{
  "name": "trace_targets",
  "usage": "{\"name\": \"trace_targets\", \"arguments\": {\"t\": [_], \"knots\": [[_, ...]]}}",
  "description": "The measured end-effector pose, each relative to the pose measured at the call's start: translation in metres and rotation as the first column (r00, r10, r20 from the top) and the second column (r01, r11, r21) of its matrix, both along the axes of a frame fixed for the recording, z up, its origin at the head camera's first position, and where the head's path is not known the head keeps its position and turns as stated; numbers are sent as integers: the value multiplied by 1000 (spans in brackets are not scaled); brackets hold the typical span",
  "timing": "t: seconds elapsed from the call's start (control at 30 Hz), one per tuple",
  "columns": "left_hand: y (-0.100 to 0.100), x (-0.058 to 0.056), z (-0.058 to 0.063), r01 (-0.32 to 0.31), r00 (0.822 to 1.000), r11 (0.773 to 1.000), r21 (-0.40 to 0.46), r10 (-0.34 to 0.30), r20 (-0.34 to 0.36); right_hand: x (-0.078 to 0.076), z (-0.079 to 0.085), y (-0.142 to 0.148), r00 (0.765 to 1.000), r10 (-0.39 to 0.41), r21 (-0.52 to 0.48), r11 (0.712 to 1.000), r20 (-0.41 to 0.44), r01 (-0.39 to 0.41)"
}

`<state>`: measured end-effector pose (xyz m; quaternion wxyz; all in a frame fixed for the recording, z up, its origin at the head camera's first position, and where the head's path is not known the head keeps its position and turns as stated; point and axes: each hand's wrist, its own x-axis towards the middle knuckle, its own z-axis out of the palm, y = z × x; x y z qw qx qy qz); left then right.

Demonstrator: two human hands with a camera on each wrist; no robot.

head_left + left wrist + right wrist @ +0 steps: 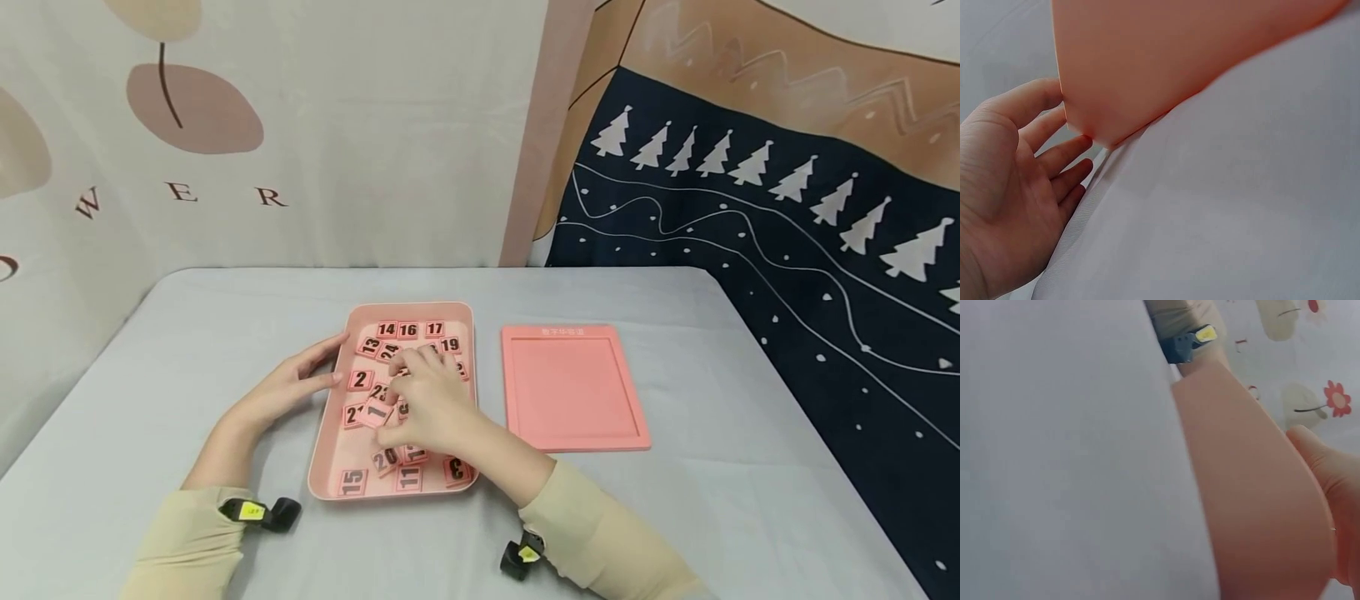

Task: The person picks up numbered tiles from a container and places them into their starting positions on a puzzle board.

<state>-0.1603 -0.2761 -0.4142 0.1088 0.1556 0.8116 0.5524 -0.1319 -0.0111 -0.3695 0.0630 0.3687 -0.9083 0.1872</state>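
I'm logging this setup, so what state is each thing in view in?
Pink tray: resting upright on the tablecloth
Tablecloth: spread out, lightly creased
Number tiles: loose in the tray, visible numbers facing up, some hidden
1 tile: askew, overlapping a neighbour
Pink board: lying flat, recess up, apart from the tray
Left grip: relaxed, touching the tray's edge
Right grip: curled over tiles; hold unclear
Wrist cameras: strapped on

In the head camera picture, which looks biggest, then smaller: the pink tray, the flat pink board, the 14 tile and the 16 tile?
1. Pink tray
2. Flat pink board
3. 14 tile and 16 tile: too alike to rank.
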Motion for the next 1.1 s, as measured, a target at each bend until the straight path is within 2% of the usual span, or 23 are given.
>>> {"name": "trace_targets", "arguments": {"t": [0.27, 0.5, 0.73, 1.1], "knots": [[1, 0, 1, -5, 1000, 1000, 0, 5, 2, -8, 11, 30, 992, -120, -116, 987, -31, 115], [0, 0, 0, -7, 1000, 1000, -6, 7, 3, -19, 9, 60, 976, -211, -206, 959, -53, 196], [-1, -1, -1, 0, 1000, 1000, -4, 0, -2, -31, -2, 89, 950, -299, -265, 927, -87, 267], [-1, -1, -2, 10, 1000, 1000, 21, -9, -11, -47, -15, 125, 894, -448, -287, 859, -17, 425]]}}
